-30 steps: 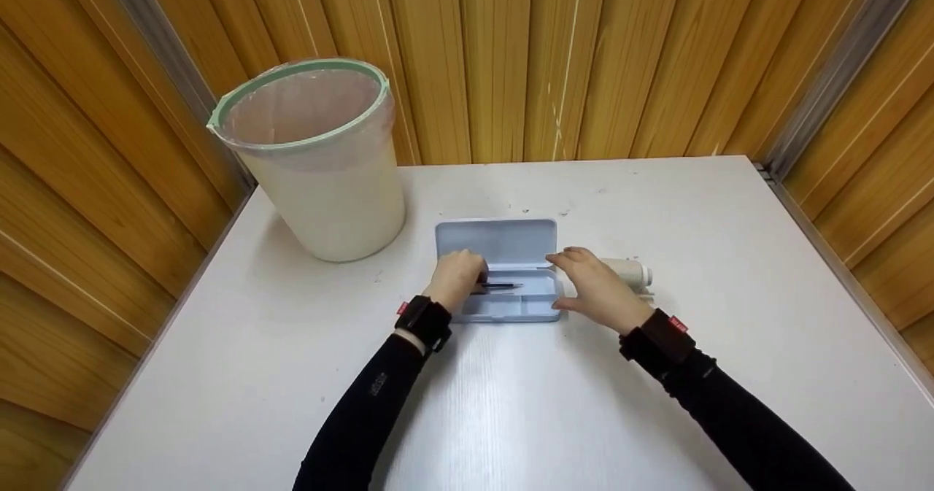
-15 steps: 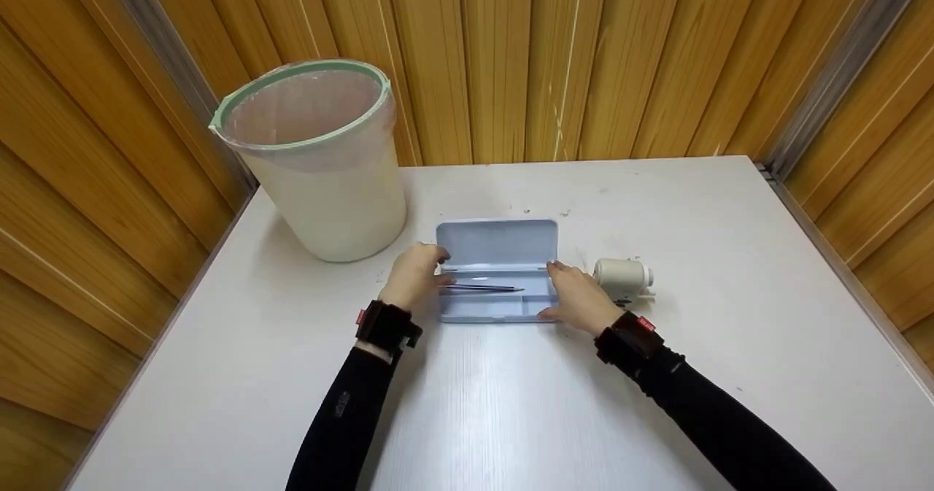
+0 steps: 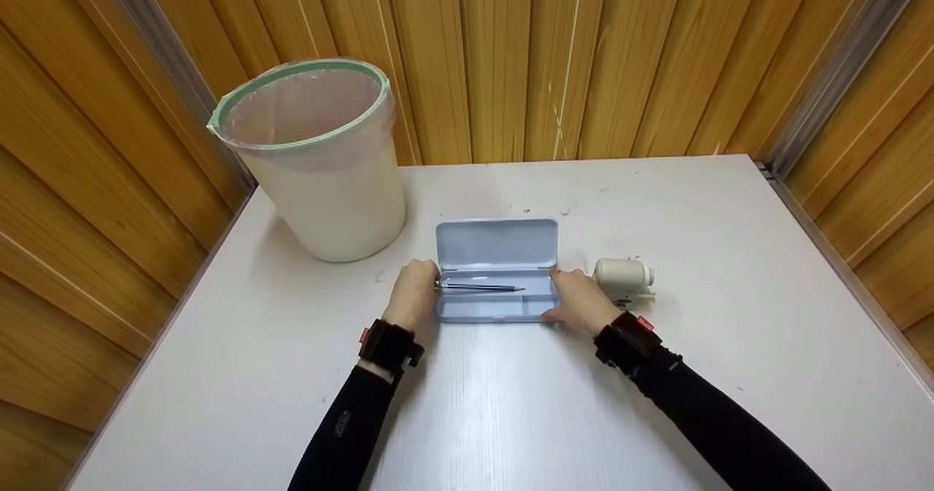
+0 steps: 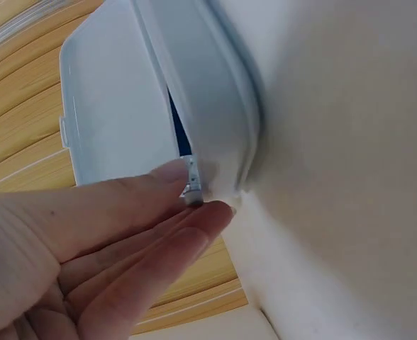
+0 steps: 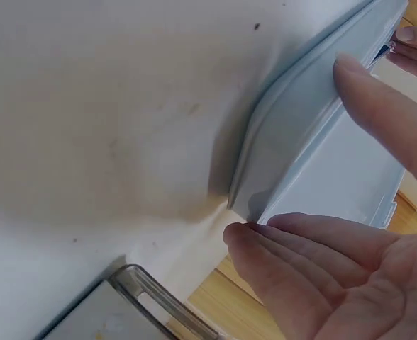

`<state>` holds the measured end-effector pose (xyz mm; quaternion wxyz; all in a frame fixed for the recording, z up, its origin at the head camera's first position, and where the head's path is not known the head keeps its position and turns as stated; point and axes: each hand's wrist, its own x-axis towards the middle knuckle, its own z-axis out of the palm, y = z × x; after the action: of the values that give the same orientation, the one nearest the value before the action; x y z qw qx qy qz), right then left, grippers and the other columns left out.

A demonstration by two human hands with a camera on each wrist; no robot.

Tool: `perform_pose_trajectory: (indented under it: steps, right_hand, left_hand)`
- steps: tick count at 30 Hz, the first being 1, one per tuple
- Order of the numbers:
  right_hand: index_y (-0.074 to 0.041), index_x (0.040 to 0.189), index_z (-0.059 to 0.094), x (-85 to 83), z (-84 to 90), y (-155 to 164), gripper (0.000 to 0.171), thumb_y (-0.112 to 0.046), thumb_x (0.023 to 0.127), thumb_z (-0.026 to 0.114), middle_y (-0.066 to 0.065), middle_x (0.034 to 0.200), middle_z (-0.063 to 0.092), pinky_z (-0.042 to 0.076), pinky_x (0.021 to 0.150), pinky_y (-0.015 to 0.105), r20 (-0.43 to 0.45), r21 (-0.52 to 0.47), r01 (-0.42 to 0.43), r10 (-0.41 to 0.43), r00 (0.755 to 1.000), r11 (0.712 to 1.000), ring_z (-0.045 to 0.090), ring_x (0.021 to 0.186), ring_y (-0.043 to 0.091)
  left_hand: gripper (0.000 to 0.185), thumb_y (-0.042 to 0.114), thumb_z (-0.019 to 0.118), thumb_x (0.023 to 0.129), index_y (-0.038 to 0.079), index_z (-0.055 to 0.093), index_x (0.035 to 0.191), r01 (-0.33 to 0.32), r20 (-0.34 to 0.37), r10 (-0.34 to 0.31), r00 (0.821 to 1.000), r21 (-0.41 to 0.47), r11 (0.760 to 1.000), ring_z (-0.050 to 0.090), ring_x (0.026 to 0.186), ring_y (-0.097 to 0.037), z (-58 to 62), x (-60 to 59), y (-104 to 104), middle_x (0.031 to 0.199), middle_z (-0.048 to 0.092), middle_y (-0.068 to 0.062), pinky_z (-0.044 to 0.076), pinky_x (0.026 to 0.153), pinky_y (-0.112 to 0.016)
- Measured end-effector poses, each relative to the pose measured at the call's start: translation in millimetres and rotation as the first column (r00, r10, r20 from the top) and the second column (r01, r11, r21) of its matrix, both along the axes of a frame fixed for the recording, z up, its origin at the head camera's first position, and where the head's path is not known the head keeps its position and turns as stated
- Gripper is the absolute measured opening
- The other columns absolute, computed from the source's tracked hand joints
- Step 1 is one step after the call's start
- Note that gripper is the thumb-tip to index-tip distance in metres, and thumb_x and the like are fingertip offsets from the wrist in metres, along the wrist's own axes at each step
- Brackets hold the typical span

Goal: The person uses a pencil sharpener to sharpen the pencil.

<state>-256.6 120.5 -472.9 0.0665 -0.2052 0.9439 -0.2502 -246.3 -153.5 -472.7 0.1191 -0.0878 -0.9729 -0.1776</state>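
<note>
A light blue pencil case lies on the white table with its lid raised at the back. Inside its rear compartment is a slim dark blue pencil, pointed tip to the right. My left hand is at the case's left end and pinches the pencil's pale, patterned end between thumb and fingers, at the rim. At the other end my right hand holds the case, thumb on the front wall and fingertips at the rear corner. The front compartments look bare.
Just right of my right hand lies a beige cylindrical device with a white knob. A metal loop on it shows in the right wrist view. A big lined bin stands at the back left, before wood-patterned walls.
My left hand has come out of the case to its left end and now pinches the pencil's end. The right hand has moved left onto the case's right end, uncovering the beige device.
</note>
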Motion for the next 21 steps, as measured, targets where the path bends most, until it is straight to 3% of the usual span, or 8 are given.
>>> perform_pose_trajectory:
  steps: [6, 11, 13, 17, 21]
  right_hand:
    - [-0.001, 0.135, 0.055, 1.9, 1.3, -8, 0.076, -0.016, 0.068, 0.088, 0.026, 0.118, 0.067, 0.048, 0.097, 0.057, 0.007, -0.013, 0.017, -0.017, 1.000, 1.000, 0.062, 0.106, 0.043]
    - [0.003, 0.130, 0.057, 3.9, 1.2, -16, 0.071, -0.019, 0.070, 0.087, 0.026, 0.115, 0.068, 0.050, 0.096, 0.054, -0.002, 0.001, 0.033, -0.033, 0.999, 0.999, 0.062, 0.106, 0.041]
    - [0.004, 0.128, 0.058, 3.4, 0.9, -18, 0.070, -0.019, 0.070, 0.088, 0.026, 0.113, 0.069, 0.050, 0.096, 0.053, -0.008, 0.003, 0.032, -0.032, 0.999, 0.999, 0.063, 0.106, 0.041]
    - [0.005, 0.123, 0.060, 1.8, 0.1, -24, 0.065, -0.019, 0.069, 0.088, 0.025, 0.111, 0.070, 0.050, 0.096, 0.053, -0.002, 0.000, 0.037, -0.037, 0.999, 0.999, 0.064, 0.105, 0.040]
    - [0.003, 0.125, 0.060, 1.8, -1.8, -30, 0.067, -0.019, 0.068, 0.088, 0.025, 0.112, 0.070, 0.049, 0.097, 0.053, 0.000, -0.005, 0.035, -0.035, 0.999, 0.999, 0.062, 0.106, 0.040]
  left_hand:
    - [0.009, -0.013, 0.067, 0.074, -0.006, 0.071, 0.078, -0.018, -0.050, 0.016, 0.999, -0.043, 0.999, 0.071, 0.072, -0.039, -2.3, 5.5, 2, 0.076, 0.071, -0.022, 0.058, 0.063, -0.047]
    - [0.010, -0.016, 0.061, 0.075, -0.008, 0.067, 0.079, 0.016, -0.063, -0.024, 0.998, -0.121, 0.992, 0.070, 0.068, -0.040, -4.0, 15.1, 1, 0.073, 0.068, -0.024, 0.057, 0.057, -0.047]
    - [0.010, -0.016, 0.062, 0.074, -0.008, 0.066, 0.079, 0.040, -0.057, -0.046, 0.997, -0.113, 0.993, 0.070, 0.068, -0.040, -3.7, 18.5, -1, 0.072, 0.068, -0.024, 0.057, 0.057, -0.047]
    - [0.015, -0.004, 0.074, 0.073, -0.009, 0.067, 0.086, 0.053, 0.069, -0.053, 0.996, 0.000, 0.999, 0.069, 0.071, -0.035, 2.2, 19.9, -10, 0.076, 0.069, -0.021, 0.057, 0.066, -0.047]
    - [0.040, 0.014, 0.089, 0.066, -0.005, 0.069, 0.095, 0.010, 0.240, -0.029, 0.970, 0.080, 0.997, 0.060, 0.071, -0.024, 7.6, 19.4, -19, 0.079, 0.068, -0.012, 0.054, 0.071, -0.043]
